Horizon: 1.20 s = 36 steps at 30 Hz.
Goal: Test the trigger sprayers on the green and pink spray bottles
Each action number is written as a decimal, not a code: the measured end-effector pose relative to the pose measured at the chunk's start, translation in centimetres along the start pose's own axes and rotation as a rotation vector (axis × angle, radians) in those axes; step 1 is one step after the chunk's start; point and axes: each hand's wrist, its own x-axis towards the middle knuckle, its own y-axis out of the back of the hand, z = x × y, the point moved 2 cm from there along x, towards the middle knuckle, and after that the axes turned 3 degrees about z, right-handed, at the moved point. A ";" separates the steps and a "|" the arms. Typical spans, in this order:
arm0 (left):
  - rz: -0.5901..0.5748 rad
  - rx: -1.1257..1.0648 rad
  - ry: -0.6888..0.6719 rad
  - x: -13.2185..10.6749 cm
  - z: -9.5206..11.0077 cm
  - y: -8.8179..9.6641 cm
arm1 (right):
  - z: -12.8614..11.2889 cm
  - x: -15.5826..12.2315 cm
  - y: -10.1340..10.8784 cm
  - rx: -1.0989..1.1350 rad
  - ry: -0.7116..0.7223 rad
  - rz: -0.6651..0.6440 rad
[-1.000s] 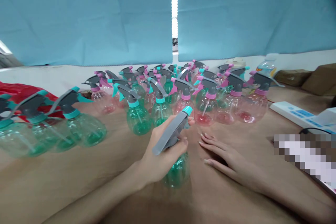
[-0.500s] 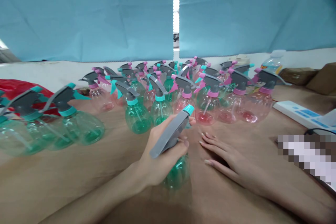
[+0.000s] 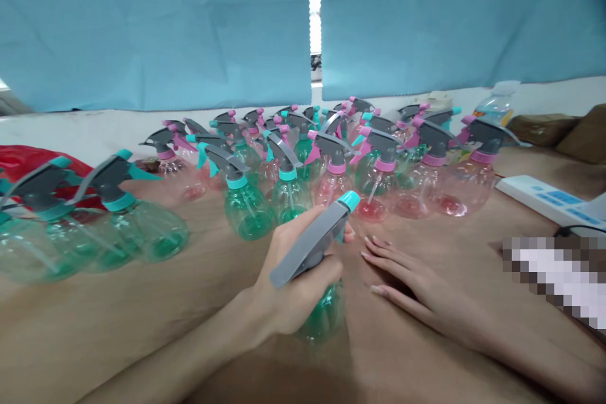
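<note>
My left hand (image 3: 288,293) is wrapped round the neck of a green spray bottle (image 3: 324,312), just under its grey head with a turquoise nozzle. The fingers partly hide the trigger, and the bottle stands near the front of the table. My right hand (image 3: 423,287) lies flat on the tabletop to the right of it, fingers spread, holding nothing. Just beyond the hands are a clear green spray bottle (image 3: 292,192), a darker green spray bottle (image 3: 249,211) and a pink spray bottle (image 3: 374,207), all upright.
Several green and pink spray bottles crowd the back of the brown table (image 3: 156,322). More green spray bottles (image 3: 163,237) stand at the left, by a red plastic bag (image 3: 42,161). At the right are a white power strip (image 3: 544,199), brown boxes (image 3: 544,129) and a clear plastic bottle (image 3: 495,104).
The view has shifted slightly. My left hand keeps its grip on the green spray bottle, whose head sits a touch further right. My right hand stays flat on the table.
</note>
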 end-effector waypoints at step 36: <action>0.017 0.099 0.019 -0.2 -0.4 -0.5 | -0.3 0.1 0.4 0.014 -0.005 -0.016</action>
